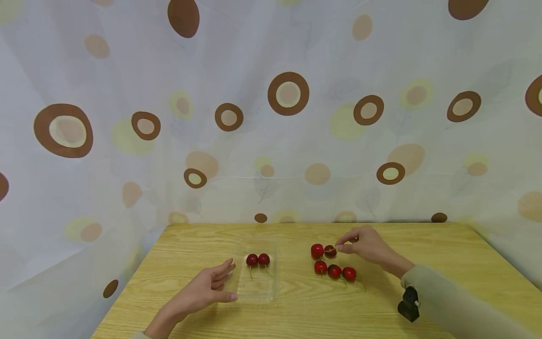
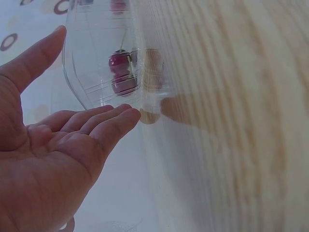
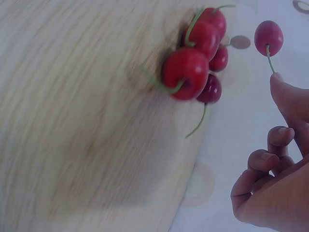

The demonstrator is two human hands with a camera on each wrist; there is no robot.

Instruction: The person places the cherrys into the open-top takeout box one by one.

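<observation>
By its thin stem, my right hand point(image 1: 367, 244) pinches a red cherry point(image 3: 268, 37) between thumb and finger; the fruit hangs off the fingertips. Several other red cherries point(image 1: 334, 271) with green stems lie clustered on the table just left of that hand. To the left stands a clear plastic container point(image 1: 259, 297) with two dark red cherries point(image 1: 258, 260) inside. My left hand point(image 1: 206, 287) is at the container's left side, palm turned toward it, thumb spread and fingers extended. Those fingertips are at the container's edge; whether they touch it is hard to tell.
A light wood table point(image 1: 296, 318) carries everything. Behind it and along the left side hangs a pale curtain point(image 1: 254, 56) with brown and cream ovals. A small black device point(image 1: 409, 304) is strapped at the right wrist.
</observation>
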